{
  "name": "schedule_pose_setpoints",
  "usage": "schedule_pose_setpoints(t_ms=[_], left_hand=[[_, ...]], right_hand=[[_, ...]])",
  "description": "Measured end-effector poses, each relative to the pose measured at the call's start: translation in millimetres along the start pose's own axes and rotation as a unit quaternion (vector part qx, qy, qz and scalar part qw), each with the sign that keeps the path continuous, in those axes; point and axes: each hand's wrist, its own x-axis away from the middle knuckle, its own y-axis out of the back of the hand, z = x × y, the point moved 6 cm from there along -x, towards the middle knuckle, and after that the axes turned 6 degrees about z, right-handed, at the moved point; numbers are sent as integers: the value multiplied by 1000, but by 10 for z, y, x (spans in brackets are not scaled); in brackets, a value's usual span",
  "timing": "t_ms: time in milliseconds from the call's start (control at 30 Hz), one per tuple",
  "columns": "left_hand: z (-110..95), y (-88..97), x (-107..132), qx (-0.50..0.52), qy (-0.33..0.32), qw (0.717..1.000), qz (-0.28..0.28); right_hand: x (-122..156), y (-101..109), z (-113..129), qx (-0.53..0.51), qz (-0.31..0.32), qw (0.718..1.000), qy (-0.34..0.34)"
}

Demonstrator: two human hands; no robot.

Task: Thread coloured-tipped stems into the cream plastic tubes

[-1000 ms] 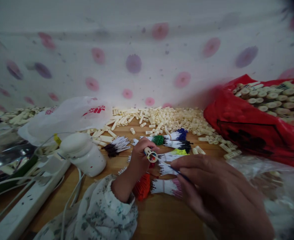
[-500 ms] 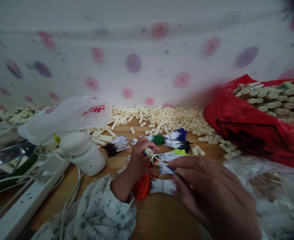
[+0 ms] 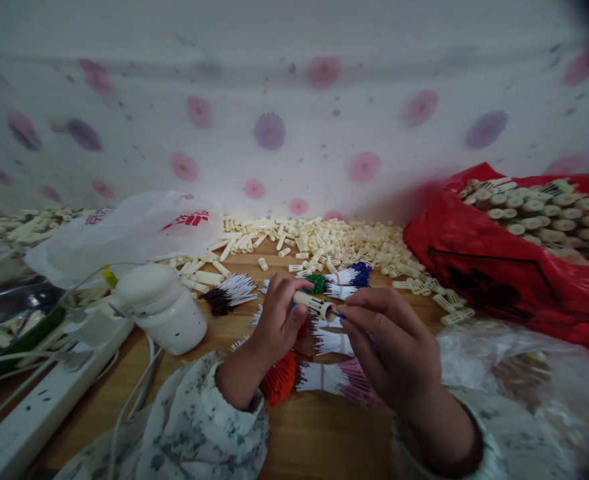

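My left hand is closed around a cream-coloured plastic tube with slotted sides, its open end facing right. With thumb and fingertips, my right hand pinches a thin stick with a dark blue end at the mouth of that tube. The stick's other end is out of sight, apparently inside the tube. Beneath and around both hands lie bundles of white sticks with coloured ends: orange-red, pink, green, blue and a dark one.
Loose cream tubes are heaped along the back. A red bag full of tubes stands at right, above a clear plastic bag. To the left are a white jar, a power strip with cables and a white bag.
My right hand has drawn back and now appears smaller. Less of the stick shows outside the tube. The tube has swung to lie flatter, its mouth further right.
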Motion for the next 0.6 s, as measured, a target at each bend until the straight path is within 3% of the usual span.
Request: schedule_pose_setpoints(t_ms=[167,467,600], left_hand=[[9,9,-3,-30,11,999,-17],[-22,22,-2,-74,6,996,-45],[-2,49,-4,-111,17,991,-68]], right_hand=[[23,27,-49,-3,-34,999,-28],[40,-107,-138,-17,-18,999,-45],[81,-167,-185,-78,-24,990,-116]])
